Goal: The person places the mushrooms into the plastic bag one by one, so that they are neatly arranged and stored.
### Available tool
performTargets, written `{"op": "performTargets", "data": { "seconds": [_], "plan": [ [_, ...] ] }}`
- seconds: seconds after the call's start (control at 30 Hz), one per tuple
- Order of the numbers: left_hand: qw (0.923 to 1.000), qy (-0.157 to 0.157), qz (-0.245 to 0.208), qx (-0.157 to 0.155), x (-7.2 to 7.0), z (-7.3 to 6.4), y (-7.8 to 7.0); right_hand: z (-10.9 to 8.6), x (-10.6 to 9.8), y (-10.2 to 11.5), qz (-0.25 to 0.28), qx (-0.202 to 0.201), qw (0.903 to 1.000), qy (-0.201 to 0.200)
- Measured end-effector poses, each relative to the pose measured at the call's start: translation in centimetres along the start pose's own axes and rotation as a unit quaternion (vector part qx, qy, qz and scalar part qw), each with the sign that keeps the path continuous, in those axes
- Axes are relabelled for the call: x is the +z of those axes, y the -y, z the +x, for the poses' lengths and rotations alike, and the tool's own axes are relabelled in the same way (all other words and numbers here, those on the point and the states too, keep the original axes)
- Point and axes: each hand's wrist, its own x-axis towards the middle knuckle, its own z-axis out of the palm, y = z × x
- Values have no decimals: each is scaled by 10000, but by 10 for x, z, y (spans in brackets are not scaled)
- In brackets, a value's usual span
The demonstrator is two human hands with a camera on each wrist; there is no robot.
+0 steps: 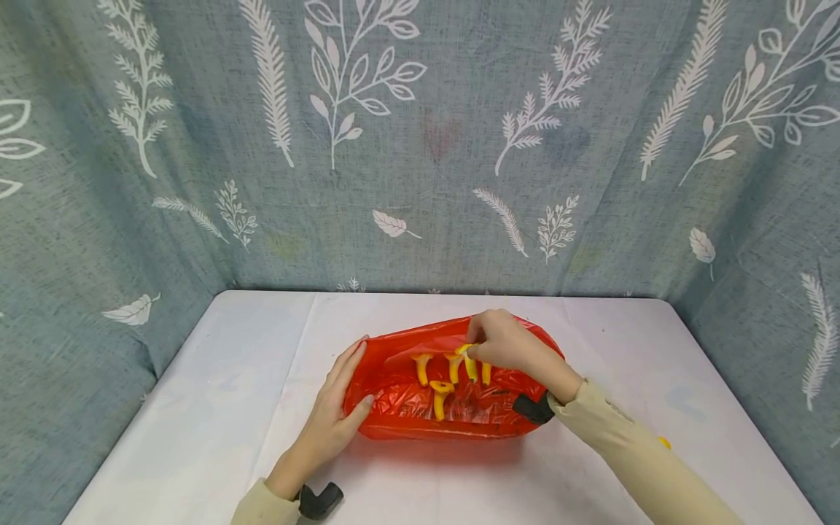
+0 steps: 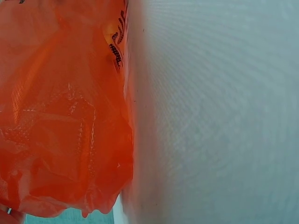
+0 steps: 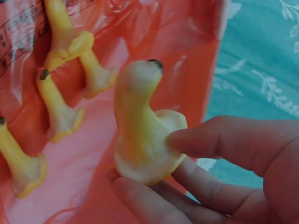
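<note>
A thin, crinkled red plastic bag lies in the lower middle of the head view on a counter covered in smooth white cloth. The film is glossy and half see-through; in the left wrist view it fills the left side of the frame in wrinkled orange-red folds with a strip of dark print near the top, and the white cloth takes up the right side.

The right hand sits at the bag's upper edge, just right of centre. Its grip is a pinch: thumb and fingertips close on the flared cap of a yellow mushroom, a smooth, waxy piece with a curved stem ending in a small dark tip. The right wrist view shows it held over the bag's open mouth.

Other yellow mushrooms of the same trumpet shape lie inside the bag, slim stems and frilled caps showing through the film.

The left hand rests against the bag's left end, fingers straight and together along the plastic, thumb laid on the near side, grasping nothing.

Behind the counter hangs a coarse blue-grey cloth printed with white leaves and ferns.
</note>
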Motion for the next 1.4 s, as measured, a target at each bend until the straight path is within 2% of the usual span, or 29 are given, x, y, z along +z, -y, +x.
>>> {"op": "performTargets", "data": {
  "seconds": [0.23,0.53,0.7,1.0,1.4],
  "plan": [
    [10000,12,-52,7,0,0,0,4,8,-4,-177,138,9993,301],
    [10000,2,-44,22,1,0,-2,7,30,-13,-233,458,9969,598],
    [10000,50,5,-23,0,-1,-2,7,39,-16,-385,441,9959,691],
    [9999,83,8,-135,0,-2,-1,6,52,-21,-497,211,9960,705],
    [9999,63,-18,-95,-1,0,-4,3,55,-18,-618,470,9946,692]
  ]
}}
